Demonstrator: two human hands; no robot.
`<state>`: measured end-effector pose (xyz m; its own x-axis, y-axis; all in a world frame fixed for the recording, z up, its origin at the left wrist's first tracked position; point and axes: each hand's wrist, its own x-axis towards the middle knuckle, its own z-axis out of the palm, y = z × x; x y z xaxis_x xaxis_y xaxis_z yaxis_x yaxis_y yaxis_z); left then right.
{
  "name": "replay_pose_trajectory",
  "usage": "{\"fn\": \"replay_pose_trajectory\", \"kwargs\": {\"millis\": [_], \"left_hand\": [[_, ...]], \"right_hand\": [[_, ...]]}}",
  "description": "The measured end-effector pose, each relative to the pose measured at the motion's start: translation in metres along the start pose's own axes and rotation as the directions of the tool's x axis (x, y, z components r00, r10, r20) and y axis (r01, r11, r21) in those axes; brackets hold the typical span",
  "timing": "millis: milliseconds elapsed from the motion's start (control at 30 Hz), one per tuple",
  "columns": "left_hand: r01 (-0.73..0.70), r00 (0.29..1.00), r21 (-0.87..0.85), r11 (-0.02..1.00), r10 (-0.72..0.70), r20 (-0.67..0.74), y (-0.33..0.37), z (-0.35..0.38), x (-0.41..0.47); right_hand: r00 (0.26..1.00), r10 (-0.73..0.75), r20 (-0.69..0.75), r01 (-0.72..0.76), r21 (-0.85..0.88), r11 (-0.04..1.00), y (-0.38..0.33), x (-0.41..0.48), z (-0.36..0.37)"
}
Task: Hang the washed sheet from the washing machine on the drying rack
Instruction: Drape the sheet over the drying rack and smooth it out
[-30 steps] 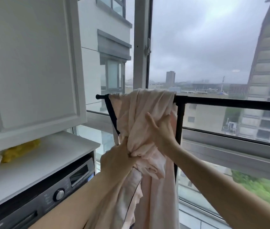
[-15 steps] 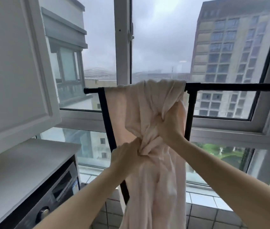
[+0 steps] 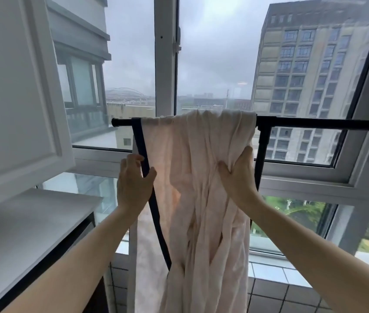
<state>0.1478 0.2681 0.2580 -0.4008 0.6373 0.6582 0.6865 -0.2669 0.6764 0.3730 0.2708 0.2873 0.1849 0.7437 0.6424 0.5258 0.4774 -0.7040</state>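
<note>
At the far left a white cabinet door (image 3: 16,86) hangs open above a white counter (image 3: 32,233). The dark strip under the counter's edge is probably the washer (image 3: 75,240), though too little of it shows to be sure.

Next comes the left hand (image 3: 133,184), raised at the sheet's left side. Its thumb lies over the dark trim (image 3: 144,154) running down that edge and its curled fingers sit on the other side, so it pinches the trimmed edge.

The pale pink sheet (image 3: 201,188) is draped over the black top bar of the rack (image 3: 314,124), covering the bar from near its left end cap to the upright post (image 3: 262,154). It hangs in long creases past the bottom of the view, smoother at the left and bunched into thick folds toward the right.

The right hand (image 3: 238,175) grasps those folds close to the sheet's right edge, just in front of the post. Its thumb is dug in on the left and its fingers reach up along the cloth.

Behind everything is a window (image 3: 165,64) with grey sky and, at the right, a tall block (image 3: 310,64) outside. Pale tiles (image 3: 276,294) line the wall below the sill at lower right.
</note>
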Motion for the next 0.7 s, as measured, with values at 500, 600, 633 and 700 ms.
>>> {"fn": "replay_pose_trajectory", "kwargs": {"millis": [500,600,633,700], "left_hand": [[0.082,0.988,-0.379,0.922,-0.025,0.153,0.000,0.033,0.014],[-0.049,0.983,-0.537,0.842,0.137,0.125,0.010,0.031,0.004],[-0.090,0.970,-0.569,0.817,0.202,0.137,0.011,0.032,0.002],[-0.179,0.930,-0.579,0.796,0.329,0.165,0.017,0.035,0.001]], "right_hand": [[0.993,-0.013,-0.114,0.015,0.018,1.000,-0.005,-0.016,0.012],[0.988,-0.068,-0.137,0.060,-0.059,0.996,-0.008,-0.023,0.024],[0.987,-0.093,-0.132,0.080,-0.099,0.992,-0.010,-0.025,0.029],[0.988,-0.104,-0.115,0.080,-0.195,0.978,-0.014,-0.027,0.039]]}}
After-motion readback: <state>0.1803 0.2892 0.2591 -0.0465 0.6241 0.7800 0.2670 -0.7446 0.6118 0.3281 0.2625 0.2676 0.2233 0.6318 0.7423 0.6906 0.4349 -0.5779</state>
